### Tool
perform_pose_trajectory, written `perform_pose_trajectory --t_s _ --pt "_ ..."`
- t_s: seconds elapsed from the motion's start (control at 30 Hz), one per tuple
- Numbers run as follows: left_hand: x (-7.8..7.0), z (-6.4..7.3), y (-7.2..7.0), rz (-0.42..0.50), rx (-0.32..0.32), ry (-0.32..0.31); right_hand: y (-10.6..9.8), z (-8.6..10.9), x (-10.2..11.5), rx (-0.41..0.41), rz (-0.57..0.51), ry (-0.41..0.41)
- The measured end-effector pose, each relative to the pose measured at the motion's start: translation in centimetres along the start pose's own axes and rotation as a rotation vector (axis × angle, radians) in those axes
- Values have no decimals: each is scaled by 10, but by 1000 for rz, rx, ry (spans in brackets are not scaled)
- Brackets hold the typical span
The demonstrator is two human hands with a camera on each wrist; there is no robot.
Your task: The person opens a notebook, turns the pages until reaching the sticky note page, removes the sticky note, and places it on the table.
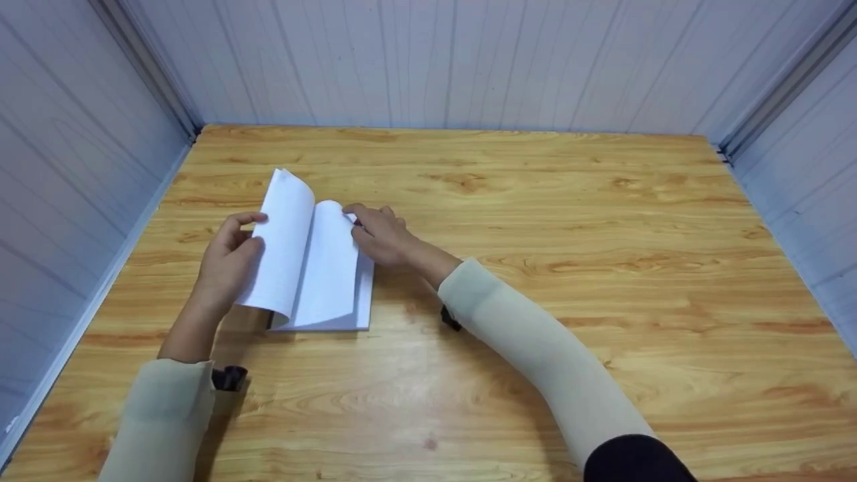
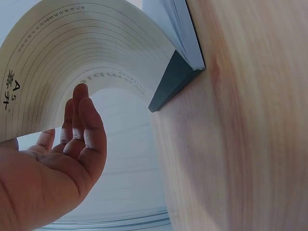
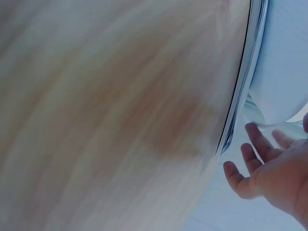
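Note:
A notebook [image 1: 365, 294] lies open on the wooden table, left of the middle, its white pages curving upward. My left hand [image 1: 224, 264] holds the raised left leaves [image 1: 284, 234] by their outer edge. Seen from below in the left wrist view, a printed cream leaf [image 2: 53, 62] marked A5 bends over that hand's fingers [image 2: 89, 130]. At the upper right corner, my right hand [image 1: 383, 235] pinches a lifted page [image 1: 331, 261] between thumb and index finger. Its other fingers [image 3: 257, 142] are spread in the right wrist view, where the thumb's grip is mostly cut off.
The wooden table [image 1: 569, 221] extends around the notebook, with pale panelled walls [image 1: 428, 60] at the back and both sides. Small black devices [image 1: 231, 378] sit at both wrists, beside the beige sleeves [image 1: 535, 348].

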State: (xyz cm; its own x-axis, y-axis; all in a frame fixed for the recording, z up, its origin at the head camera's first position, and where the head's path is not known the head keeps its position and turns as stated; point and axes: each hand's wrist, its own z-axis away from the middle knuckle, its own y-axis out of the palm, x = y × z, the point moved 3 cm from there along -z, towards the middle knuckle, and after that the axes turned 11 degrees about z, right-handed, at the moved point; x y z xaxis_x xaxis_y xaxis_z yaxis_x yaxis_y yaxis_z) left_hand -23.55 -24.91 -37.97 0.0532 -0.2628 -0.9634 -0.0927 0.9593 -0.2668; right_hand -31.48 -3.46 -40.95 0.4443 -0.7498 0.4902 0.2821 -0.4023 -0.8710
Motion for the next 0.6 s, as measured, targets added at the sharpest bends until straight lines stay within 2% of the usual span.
perform_pose_trajectory --t_s 0.37,0.6 --pt "1 -1 -1 -3 -17 -6 1 4 2 116 -40 -135" --pt "2 2 -2 48 9 29 1 6 4 142 -30 -198"
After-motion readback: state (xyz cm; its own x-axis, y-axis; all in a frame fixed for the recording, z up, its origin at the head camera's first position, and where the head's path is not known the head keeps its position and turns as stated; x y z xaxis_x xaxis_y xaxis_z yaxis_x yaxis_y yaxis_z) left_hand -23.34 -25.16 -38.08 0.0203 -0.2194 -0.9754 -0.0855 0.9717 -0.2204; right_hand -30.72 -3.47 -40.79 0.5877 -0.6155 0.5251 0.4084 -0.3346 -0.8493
